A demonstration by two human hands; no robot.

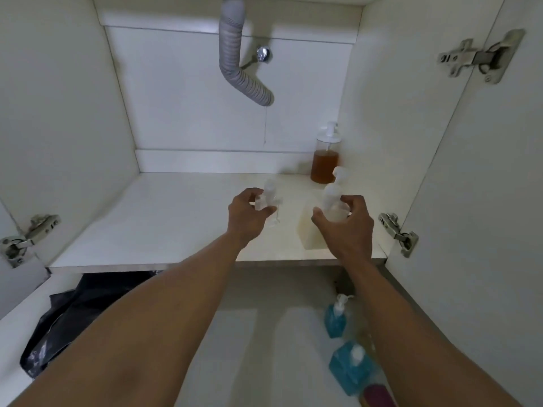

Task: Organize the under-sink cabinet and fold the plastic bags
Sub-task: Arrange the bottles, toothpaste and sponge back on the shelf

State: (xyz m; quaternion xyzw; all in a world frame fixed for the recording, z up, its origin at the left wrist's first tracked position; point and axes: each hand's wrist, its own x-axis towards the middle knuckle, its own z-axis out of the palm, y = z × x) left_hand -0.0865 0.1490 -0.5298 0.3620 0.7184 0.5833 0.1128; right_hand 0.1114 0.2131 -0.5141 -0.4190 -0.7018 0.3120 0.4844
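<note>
1 head-worn view, close, down into the cabinet [164, 218]

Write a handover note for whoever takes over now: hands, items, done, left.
Hands: left hand grips a small clear bottle, right hand grips a pump bottle, both at the shelf front.
Placed: amber bottle, shelf back right.
On floor: blue bottles, black bag.
Left: set both bottles down, shelve the blue ones, fold the bag.
</note>
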